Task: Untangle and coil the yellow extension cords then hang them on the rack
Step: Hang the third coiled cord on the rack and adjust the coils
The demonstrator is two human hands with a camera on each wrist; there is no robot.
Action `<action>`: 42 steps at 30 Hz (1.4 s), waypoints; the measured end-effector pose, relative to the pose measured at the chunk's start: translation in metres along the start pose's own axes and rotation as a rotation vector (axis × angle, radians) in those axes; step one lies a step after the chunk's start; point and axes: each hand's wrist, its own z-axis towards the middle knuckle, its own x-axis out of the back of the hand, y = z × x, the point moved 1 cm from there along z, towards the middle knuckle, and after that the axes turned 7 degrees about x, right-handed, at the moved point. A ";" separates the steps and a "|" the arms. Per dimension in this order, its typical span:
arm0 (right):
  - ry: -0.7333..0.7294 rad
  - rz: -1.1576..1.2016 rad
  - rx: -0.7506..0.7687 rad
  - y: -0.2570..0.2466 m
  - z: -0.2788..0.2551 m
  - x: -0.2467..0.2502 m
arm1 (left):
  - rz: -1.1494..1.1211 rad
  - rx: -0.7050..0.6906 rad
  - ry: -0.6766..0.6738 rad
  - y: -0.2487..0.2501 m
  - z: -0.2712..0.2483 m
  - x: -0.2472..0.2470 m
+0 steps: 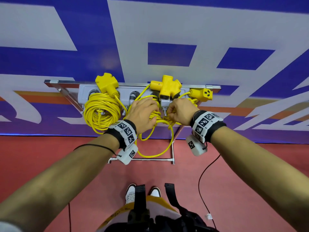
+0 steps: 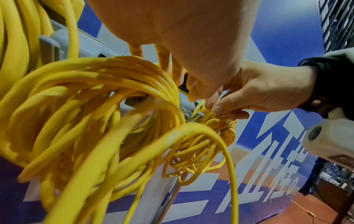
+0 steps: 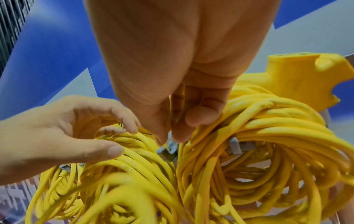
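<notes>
A grey hook rack on a metal stand holds yellow extension cords. One neat coil hangs at its left, under an outlet head. My left hand grips the middle coil, thumb and fingertips on its top strands. My right hand pinches strands of the right coil beside a grey hook; its thumb presses the cord. A loose loop hangs below the hands. Another outlet head and a single socket sit on top.
The rack stands against a blue and white banner wall on a red floor. The stand's foot bar lies near my shoes. A thin black cable runs over the floor at right.
</notes>
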 end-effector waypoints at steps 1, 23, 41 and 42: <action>0.006 -0.010 0.006 -0.001 0.000 0.000 | -0.005 0.003 0.009 0.001 0.000 0.001; -0.012 0.054 0.040 -0.013 -0.005 -0.030 | -0.222 0.029 0.165 -0.026 -0.021 0.011; -0.337 0.085 -0.325 0.020 -0.020 -0.167 | -0.281 0.714 -0.303 -0.086 -0.130 -0.062; -0.279 0.136 -0.391 0.024 -0.019 -0.172 | -0.286 0.781 -0.347 -0.093 -0.129 -0.069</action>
